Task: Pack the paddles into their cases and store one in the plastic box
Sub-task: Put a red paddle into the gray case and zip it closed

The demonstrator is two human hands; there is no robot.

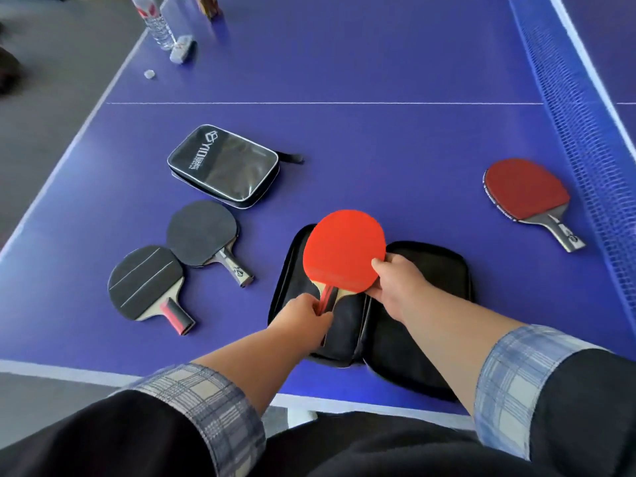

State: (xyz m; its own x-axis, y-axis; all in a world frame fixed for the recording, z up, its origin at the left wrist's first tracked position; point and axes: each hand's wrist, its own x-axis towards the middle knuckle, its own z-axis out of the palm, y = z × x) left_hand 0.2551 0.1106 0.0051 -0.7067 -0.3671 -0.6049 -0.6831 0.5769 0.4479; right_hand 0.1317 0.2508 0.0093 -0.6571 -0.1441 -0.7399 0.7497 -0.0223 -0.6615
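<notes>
A bright red paddle (344, 247) hovers over the left half of an open black case (426, 304) lying flat near the table's front edge. My left hand (303, 316) grips its red-and-black handle. My right hand (395, 282) pinches the blade's lower right edge. A closed black case (223, 165) with white lettering lies further back on the left. Two black-faced paddles (201, 234) (144, 282) rest to the left of the open case. A dark red paddle (525, 191) lies on the right by the net. No plastic box is in view.
The blue table tennis table (378, 149) ends in a white front edge close to my body. A blue net (578, 108) runs along the right. At the far left corner stand a clear water bottle (158, 22), a small white box (180, 49) and a bottle cap (149, 74).
</notes>
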